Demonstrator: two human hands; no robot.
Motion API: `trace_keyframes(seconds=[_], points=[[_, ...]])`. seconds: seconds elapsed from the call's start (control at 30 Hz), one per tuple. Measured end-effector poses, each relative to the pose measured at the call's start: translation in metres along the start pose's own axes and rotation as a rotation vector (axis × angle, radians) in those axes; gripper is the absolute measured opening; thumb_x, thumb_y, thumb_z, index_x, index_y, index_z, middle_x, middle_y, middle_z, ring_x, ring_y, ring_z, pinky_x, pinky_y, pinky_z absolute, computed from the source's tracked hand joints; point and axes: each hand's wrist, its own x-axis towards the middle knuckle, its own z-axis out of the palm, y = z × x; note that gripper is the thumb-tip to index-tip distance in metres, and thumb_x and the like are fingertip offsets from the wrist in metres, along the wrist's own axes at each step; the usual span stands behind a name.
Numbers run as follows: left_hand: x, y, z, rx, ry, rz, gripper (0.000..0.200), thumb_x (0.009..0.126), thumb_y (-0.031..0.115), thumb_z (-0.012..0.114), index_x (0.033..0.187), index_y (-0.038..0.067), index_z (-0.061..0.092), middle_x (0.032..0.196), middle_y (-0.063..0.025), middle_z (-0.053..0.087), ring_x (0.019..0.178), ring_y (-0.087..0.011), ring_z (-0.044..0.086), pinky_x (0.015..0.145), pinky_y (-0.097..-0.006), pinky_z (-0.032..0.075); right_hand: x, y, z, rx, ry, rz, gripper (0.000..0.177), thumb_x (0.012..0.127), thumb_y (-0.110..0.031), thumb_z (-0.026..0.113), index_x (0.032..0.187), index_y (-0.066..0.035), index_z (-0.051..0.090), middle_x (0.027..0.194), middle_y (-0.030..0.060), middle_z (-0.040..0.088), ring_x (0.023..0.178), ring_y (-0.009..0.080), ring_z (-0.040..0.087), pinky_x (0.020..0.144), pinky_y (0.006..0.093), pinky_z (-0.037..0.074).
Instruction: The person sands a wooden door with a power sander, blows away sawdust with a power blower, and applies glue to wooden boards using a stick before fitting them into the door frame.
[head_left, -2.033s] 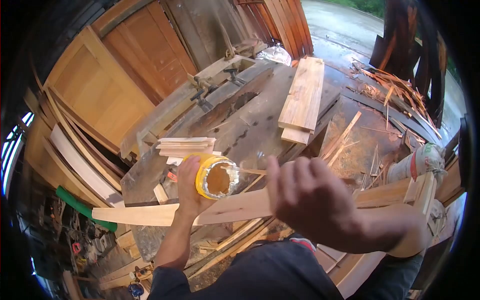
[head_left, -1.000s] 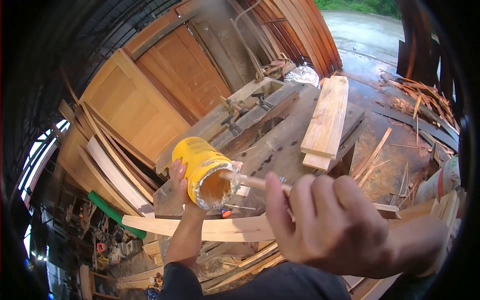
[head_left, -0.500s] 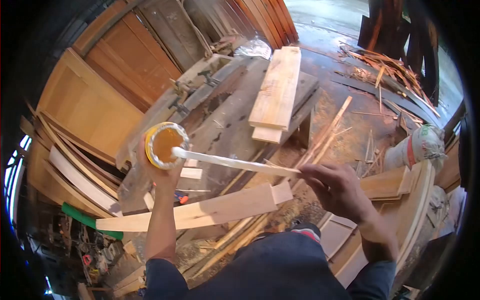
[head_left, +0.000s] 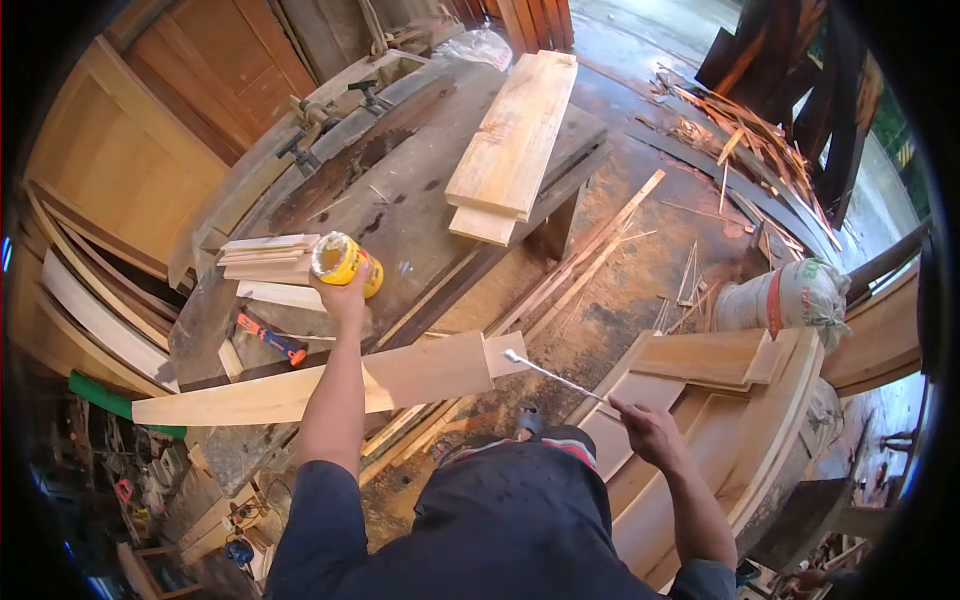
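My left hand (head_left: pixel 345 300) is wrapped round a yellow tub (head_left: pixel 348 268) with a white-crusted rim, held over the workbench (head_left: pixel 420 200). In my right hand (head_left: pixel 652 432) is a thin stick (head_left: pixel 562 382), gripped by its near end. White paste coats the stick's far tip, which overlaps the narrower end tongue of a long pale board (head_left: pixel 415 382). That board lies across the bench's near edge, under my left forearm. Close by the tub are several short wood pieces (head_left: pixel 268 260) and an orange-and-blue cutter (head_left: pixel 270 338).
A thick plank stack (head_left: pixel 515 140) rests on the bench's far right. Wooden panels (head_left: pixel 700 420) stand at my right, beside a white sack (head_left: pixel 780 300). Long strips (head_left: pixel 600 250) and a scrap pile (head_left: pixel 745 150) lie on the floor. Door panels (head_left: pixel 120 140) lean at the left.
The stick has come away from the tub's mouth and moved down and right with my right hand. The tub now shows more of its yellow side, and the view has shifted.
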Motion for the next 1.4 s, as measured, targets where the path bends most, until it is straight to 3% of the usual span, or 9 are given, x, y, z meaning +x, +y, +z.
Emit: trace_keyframes(seconds=[0.13,0.23,0.37,0.47,0.57,0.77,0.9,1.03,1.4], points=[[-0.005,-0.028,0.000,-0.178,-0.017,0.081,0.095,0.078,0.021,0.088,0.148,-0.003,0.029,0.137,-0.0226,0.052,0.133,-0.0300,0.049,0.112,-0.0403,0.039,0.026,0.013,0.023,-0.146,0.047,-0.041,0.056,0.087,-0.001,0.060,0.136,-0.027,0.062,0.081,0.0078,0.061,0.074,0.0293,0.062,0.063,0.0418,0.051],[-0.033,-0.026,-0.017,0.094,-0.020,0.000,0.087,0.081,0.021,0.085,0.148,-0.002,0.034,0.140,-0.0230,0.051,0.136,-0.0315,0.047,0.114,-0.0411,0.036,0.040,0.018,0.023,-0.318,0.156,-0.117,0.059,0.080,-0.001,0.063,0.133,-0.027,0.065,0.086,0.0039,0.061,0.082,0.0250,0.060,0.066,0.0402,0.052],[-0.092,0.021,-0.046,0.295,-0.366,0.034,0.074,0.085,0.024,0.080,0.145,0.001,0.045,0.144,-0.0209,0.051,0.133,-0.0341,0.050,0.114,-0.0437,0.037,0.058,0.011,0.008,-0.312,0.229,-0.155,0.047,0.084,-0.003,0.063,0.127,-0.021,0.068,0.077,0.0058,0.059,0.073,0.0263,0.058,0.062,0.0405,0.050],[-0.115,0.027,-0.061,0.435,-0.592,0.141,0.063,0.086,0.030,0.077,0.138,0.002,0.054,0.139,-0.0206,0.056,0.131,-0.0372,0.051,0.113,-0.0453,0.037,0.055,0.013,0.014,-0.194,0.070,-0.127,0.043,0.088,-0.003,0.061,0.127,-0.019,0.068,0.076,0.0078,0.059,0.070,0.0289,0.059,0.062,0.0421,0.050],[-0.125,0.031,-0.065,0.520,-0.616,0.245,0.058,0.088,0.034,0.075,0.134,0.003,0.057,0.135,-0.0207,0.060,0.128,-0.0377,0.054,0.110,-0.0468,0.039,0.044,0.006,0.017,-0.187,-0.119,-0.049,0.045,0.089,-0.006,0.060,0.129,-0.022,0.067,0.083,0.0077,0.063,0.080,0.0293,0.063,0.067,0.0422,0.053],[-0.126,0.025,-0.065,0.546,-0.623,0.239,0.051,0.090,0.039,0.071,0.126,0.003,0.064,0.125,-0.0182,0.067,0.120,-0.0345,0.060,0.107,-0.0456,0.040,0.047,0.017,0.014,0.011,-0.020,0.052,0.039,0.093,-0.008,0.058,0.130,-0.019,0.065,0.083,0.0129,0.064,0.074,0.0354,0.064,0.064,0.0466,0.052],[-0.125,0.025,-0.063,0.559,-0.649,0.239,0.048,0.091,0.041,0.069,0.121,0.003,0.067,0.120,-0.0154,0.070,0.115,-0.0324,0.063,0.103,-0.0441,0.041,0.067,0.004,0.021,0.013,0.006,-0.056,0.035,0.093,-0.006,0.060,0.127,-0.012,0.066,0.078,0.0153,0.060,0.072,0.0363,0.062,0.063,0.0450,0.049],[-0.124,0.026,-0.064,0.562,-0.662,0.223,0.047,0.091,0.042,0.068,0.119,0.004,0.068,0.117,-0.0134,0.072,0.112,-0.0313,0.064,0.102,-0.0434,0.041,0.051,-0.003,0.008,-0.126,-0.183,-0.045,0.045,0.091,-0.006,0.055,0.133,-0.019,0.063,0.087,0.0136,0.065,0.076,0.0363,0.065,0.063,0.0471,0.052],[-0.124,0.027,-0.062,0.553,-0.669,0.261,0.042,0.092,0.039,0.067,0.116,0.005,0.069,0.112,-0.0120,0.073,0.107,-0.0304,0.065,0.098,-0.0426,0.043,0.046,-0.008,0.013,0.009,-0.174,-0.014,0.040,0.093,-0.009,0.057,0.131,-0.018,0.063,0.090,0.0159,0.065,0.078,0.0380,0.065,0.065,0.0477,0.052]])
